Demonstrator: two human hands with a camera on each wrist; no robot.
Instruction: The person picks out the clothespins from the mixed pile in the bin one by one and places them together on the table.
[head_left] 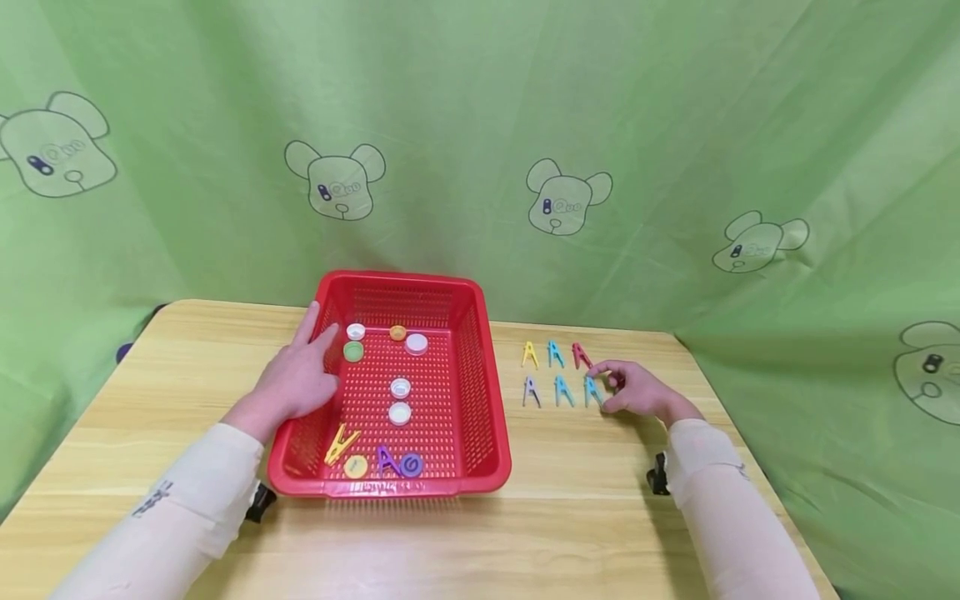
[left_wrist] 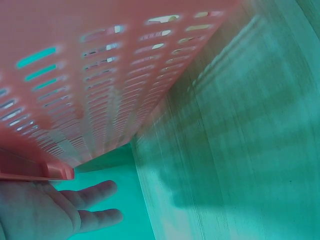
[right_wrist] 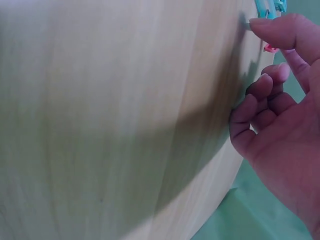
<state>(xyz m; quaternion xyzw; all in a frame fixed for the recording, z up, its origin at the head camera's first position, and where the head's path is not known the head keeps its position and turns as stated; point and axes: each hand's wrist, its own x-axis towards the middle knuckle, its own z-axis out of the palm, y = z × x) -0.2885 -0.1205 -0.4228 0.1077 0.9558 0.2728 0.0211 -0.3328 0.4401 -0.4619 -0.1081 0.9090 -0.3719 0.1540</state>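
Note:
A red plastic basket (head_left: 497,433) stands on the table at the centre left. My left hand (head_left: 296,379) rests over its left rim with straight fingers; in the left wrist view, two fingers (left_wrist: 95,195) extend outside the basket wall. My right hand (head_left: 637,390) has its curled index finger and thumb at the two ends of a light blue clothespin (head_left: 592,390), at the right end of the near row. Beside it lie another light blue clothespin (head_left: 563,390) and a purple one (head_left: 531,390). The back row has a yellow (head_left: 529,354), a blue (head_left: 555,353) and a red clothespin (head_left: 580,355).
Inside the basket lie several bottle caps, among them a green cap (head_left: 353,351), an orange cap (head_left: 397,332) and a white cap (head_left: 400,413). A yellow clothespin (head_left: 341,444) and a purple clothespin (head_left: 386,459) lie at its near end. A green curtain (head_left: 465,108) hangs behind the table.

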